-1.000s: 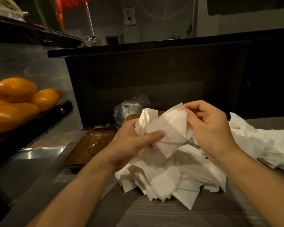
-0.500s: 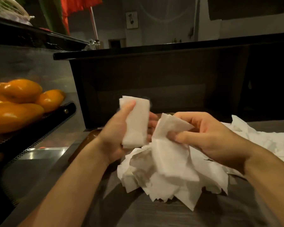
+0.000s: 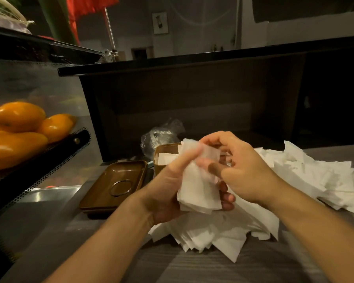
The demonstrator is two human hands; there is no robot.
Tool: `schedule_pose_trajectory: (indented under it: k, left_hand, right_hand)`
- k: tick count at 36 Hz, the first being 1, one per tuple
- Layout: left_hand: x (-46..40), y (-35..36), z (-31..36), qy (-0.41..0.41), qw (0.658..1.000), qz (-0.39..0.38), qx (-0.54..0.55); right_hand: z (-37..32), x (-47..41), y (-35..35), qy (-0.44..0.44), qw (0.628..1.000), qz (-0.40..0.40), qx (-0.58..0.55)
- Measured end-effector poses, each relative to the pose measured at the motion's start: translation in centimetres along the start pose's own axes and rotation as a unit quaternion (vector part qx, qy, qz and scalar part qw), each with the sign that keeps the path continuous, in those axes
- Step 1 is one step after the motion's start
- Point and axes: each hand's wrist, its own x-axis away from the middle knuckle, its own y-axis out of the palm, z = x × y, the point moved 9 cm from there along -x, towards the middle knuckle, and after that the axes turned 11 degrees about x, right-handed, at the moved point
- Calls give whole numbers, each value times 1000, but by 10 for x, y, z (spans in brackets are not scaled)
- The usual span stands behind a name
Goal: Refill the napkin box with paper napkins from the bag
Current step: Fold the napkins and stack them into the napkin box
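My left hand (image 3: 168, 186) grips a small stack of folded white napkins (image 3: 196, 188) upright, thumb across its front. My right hand (image 3: 241, 170) meets the stack from the right, its fingers curled over the top edge and its thumb pressing the stack's face. Below both hands a loose pile of unfolded napkins (image 3: 219, 235) spreads over the grey counter, and more napkins (image 3: 315, 172) lie to the right. The brown napkin box (image 3: 166, 154) stands just behind my left hand with napkins inside. A crumpled clear plastic bag (image 3: 159, 133) sits behind the box.
A brown lid or tray (image 3: 114, 184) with a metal ring lies left of the box. A perforated dark rack (image 3: 55, 152) holding orange fruits (image 3: 18, 127) juts in from the left. A dark raised counter wall (image 3: 192, 94) closes off the back.
The right hand has brought its napkin onto the stack in my left hand. The stack has dropped lower and nearer to me, which uncovers the box and tray behind.
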Motion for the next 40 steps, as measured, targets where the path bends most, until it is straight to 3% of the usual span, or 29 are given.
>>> schedule_pose_trajectory:
  k: [4,6,10,13,16,20,24,30,36,40]
  left_hand:
    - [2,-3,-8,-40,996,1,-85]
    - [4,3,-9,-47,992,-23,-115]
    - [6,11,-7,-49,997,-20,-50]
    - [1,9,-5,-25,998,-8,52]
    - [-5,-10,0,14,994,62,89]
    - [-2,-33,11,69,981,137,120]
    - [0,-44,12,87,974,166,126]
    - [-3,-43,13,104,973,186,91]
    - [-3,-43,13,98,973,184,94]
    - [-3,-41,12,92,973,174,118]
  right_hand:
    - [14,-3,-2,71,996,-7,-53]
    - [11,-1,0,56,996,-28,-67]
    - [-1,0,-4,13,996,-17,-81]
    - [-1,-2,-14,-14,998,60,14]
    - [-12,4,-24,-87,981,142,95]
    - [-32,14,-6,-200,958,91,184]
    - [-37,18,23,-240,943,19,229]
    - [-48,22,33,-267,923,75,268]
    - [-47,22,26,-275,925,79,250]
    - [-55,28,19,-318,900,91,284]
